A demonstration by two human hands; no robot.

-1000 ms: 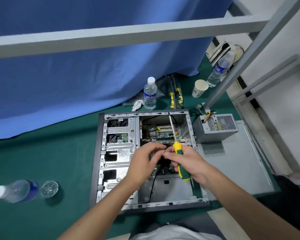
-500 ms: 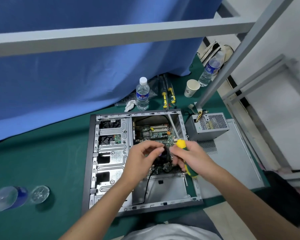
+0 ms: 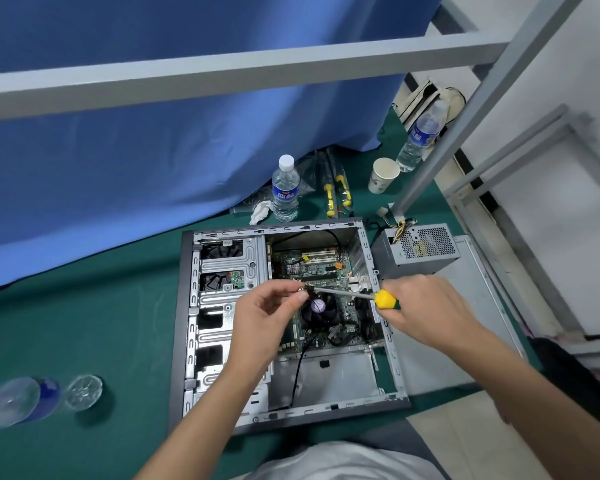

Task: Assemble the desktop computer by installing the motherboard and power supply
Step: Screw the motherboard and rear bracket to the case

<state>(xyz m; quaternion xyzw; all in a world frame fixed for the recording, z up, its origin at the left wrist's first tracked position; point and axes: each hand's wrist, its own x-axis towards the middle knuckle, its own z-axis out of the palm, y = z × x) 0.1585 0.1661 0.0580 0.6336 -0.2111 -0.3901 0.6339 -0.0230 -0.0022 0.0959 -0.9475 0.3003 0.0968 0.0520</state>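
Over the middle of the open computer case (image 3: pixel 187 323), which lay flat on the green mat (image 3: pixel 125 323), the motherboard (image 3: pixel 321 271) already sat in its bay, its round fan with a purple sticker (image 3: pixel 318 305) at about the centre. The left hand (image 3: pixel 267 320) pinched a small screw (image 3: pixel 302 289) between thumb and forefinger just above the board. The right hand (image 3: pixel 426 306), curled round the yellow-and-green handle of a screwdriver (image 3: pixel 383 299), held the shaft nearly level so its tip met the screw. To my eye this was to seat the screw on the tip before lowering it into a mounting hole, since fingers would hardly fit among the parts.

At three o'clock from the case, the power supply (image 3: pixel 418 249) stood outside it on the removed side panel (image 3: pixel 471 306), its wires loose at the top, presumably waiting until the board was fastened.

At twelve o'clock stood a water bottle (image 3: pixel 285 188) with a blue label whose characters were too small to read; beside it lay spare yellow-handled screwdrivers (image 3: pixel 336 192). A paper cup (image 3: pixel 383 174) and a second bottle (image 3: pixel 420 136) stood toward one o'clock. I could make out no brand on the board or supply.
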